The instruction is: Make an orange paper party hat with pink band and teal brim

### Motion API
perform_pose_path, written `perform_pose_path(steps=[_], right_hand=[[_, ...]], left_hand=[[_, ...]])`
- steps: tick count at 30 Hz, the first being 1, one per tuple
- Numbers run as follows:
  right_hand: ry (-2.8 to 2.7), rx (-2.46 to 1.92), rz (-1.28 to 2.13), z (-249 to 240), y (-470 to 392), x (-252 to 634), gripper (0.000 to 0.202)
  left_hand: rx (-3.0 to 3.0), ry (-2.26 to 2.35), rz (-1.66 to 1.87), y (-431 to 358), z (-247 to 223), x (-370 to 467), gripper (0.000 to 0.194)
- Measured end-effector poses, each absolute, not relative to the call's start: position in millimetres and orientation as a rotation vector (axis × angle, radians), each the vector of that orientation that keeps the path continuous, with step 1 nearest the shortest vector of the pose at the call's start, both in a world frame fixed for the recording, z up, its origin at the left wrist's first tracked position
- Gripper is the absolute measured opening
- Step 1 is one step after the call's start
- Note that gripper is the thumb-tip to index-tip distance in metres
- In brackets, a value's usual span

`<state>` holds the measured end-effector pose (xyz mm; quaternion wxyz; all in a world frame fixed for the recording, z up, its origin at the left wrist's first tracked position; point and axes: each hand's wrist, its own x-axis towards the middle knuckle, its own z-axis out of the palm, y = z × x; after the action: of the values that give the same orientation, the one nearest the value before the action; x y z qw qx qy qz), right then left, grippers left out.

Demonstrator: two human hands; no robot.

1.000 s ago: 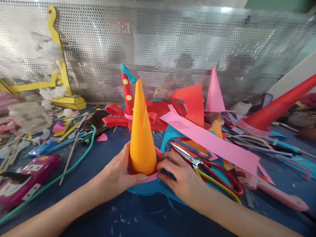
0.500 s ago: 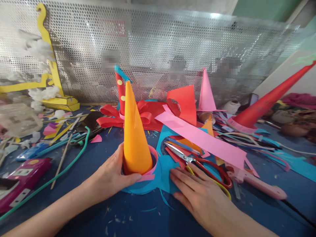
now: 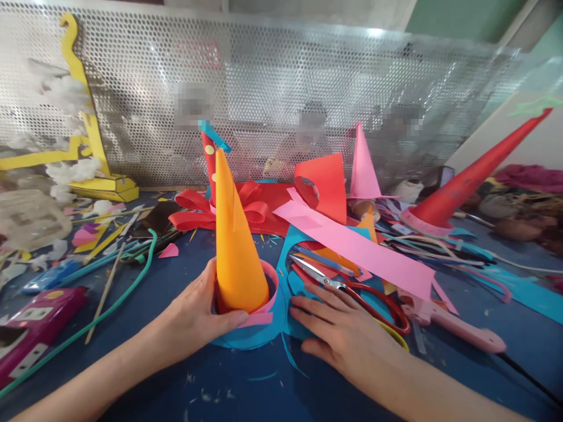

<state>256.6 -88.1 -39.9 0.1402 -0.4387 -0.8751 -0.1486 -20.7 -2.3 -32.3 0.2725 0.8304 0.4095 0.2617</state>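
Observation:
An orange paper cone (image 3: 240,252) stands upright on a blue paper disc (image 3: 246,339), tilting slightly left. Around the cone's base curls a pink paper band (image 3: 271,281), its loose end at the front. My left hand (image 3: 197,308) is wrapped round the left side of the base, thumb on the band and fingers partly hidden behind the cone. With fingers stretched out, my right hand (image 3: 341,328) lies flat on blue paper (image 3: 297,287) to the right of the disc. Red-handled scissors (image 3: 328,280) lie just beyond my right fingers, blades pointing up-left.
A pink glue gun (image 3: 461,331) lies at right, below a long pink paper strip (image 3: 356,246). Behind stand a red hat with loops (image 3: 272,205), a pink cone (image 3: 365,170) and a red cone (image 3: 479,173). A green pipe cleaner (image 3: 127,293) and a purple toy car (image 3: 44,328) are at left.
My right hand has slid a little left and away from me over the blue paper. My left hand keeps its hold on the cone's base. The whole view has shifted slightly.

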Motion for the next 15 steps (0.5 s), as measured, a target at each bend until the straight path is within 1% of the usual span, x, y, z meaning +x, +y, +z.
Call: perform_pose_path(steps=[4,7,9,12,15], right_hand=[[-2.509,-1.325,-0.464,-43.8,-86.4,268.1,0.028],[-2.458,-1.387,-0.453,-42.9,-86.9,276.0,0.027],[-2.452,-1.398,-0.365,-35.1,-84.7,274.8,0.023],[-2.422,-1.34,-0.132,-15.8,-76.1,260.7,0.015],[-2.409,-1.23,0.079,-2.4,-65.9,237.2,0.017]], left_hand=[[2.216,1.109,0.699,-3.5,-30.9,-20.3,0.056],[2.181,1.07,0.701,-3.0,-27.6,-18.6,0.059],[2.164,1.039,0.705,-1.8,-24.1,-16.6,0.059],[2.153,0.991,0.705,1.8,-19.7,-14.0,0.06],[2.135,0.91,0.7,5.7,-20.9,-13.5,0.06]])
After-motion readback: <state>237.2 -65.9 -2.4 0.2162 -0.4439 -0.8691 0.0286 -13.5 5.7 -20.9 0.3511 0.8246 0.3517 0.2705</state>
